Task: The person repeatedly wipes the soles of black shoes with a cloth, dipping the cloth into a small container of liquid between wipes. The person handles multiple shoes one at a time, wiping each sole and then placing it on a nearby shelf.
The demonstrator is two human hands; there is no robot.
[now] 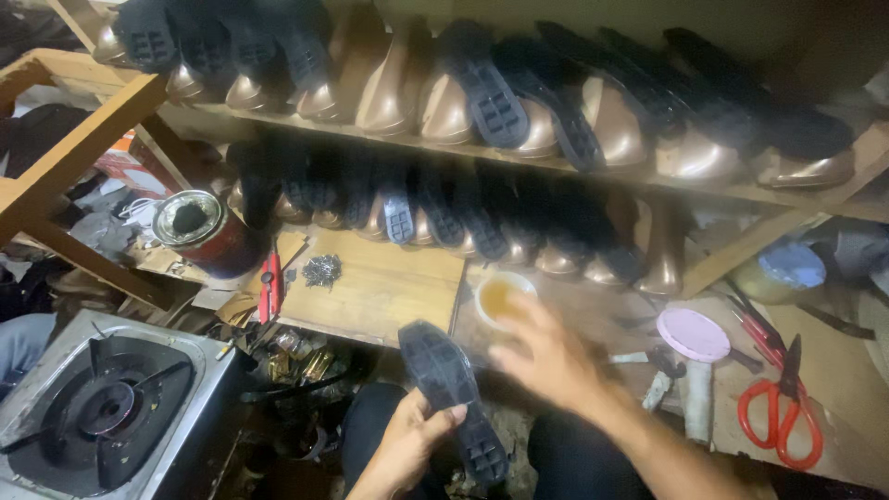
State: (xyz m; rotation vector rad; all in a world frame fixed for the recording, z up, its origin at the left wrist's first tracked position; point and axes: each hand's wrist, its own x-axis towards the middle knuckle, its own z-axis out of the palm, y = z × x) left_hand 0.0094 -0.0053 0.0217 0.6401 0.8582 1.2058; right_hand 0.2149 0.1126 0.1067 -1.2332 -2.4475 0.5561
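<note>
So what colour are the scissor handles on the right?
Red, on the scissors lying on the bench, seen in the head view.

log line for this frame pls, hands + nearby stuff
left hand: holds black shoe sole | right hand: open, blurred, near small cup of yellowish liquid | bench: pile of nails, red scissors
</note>
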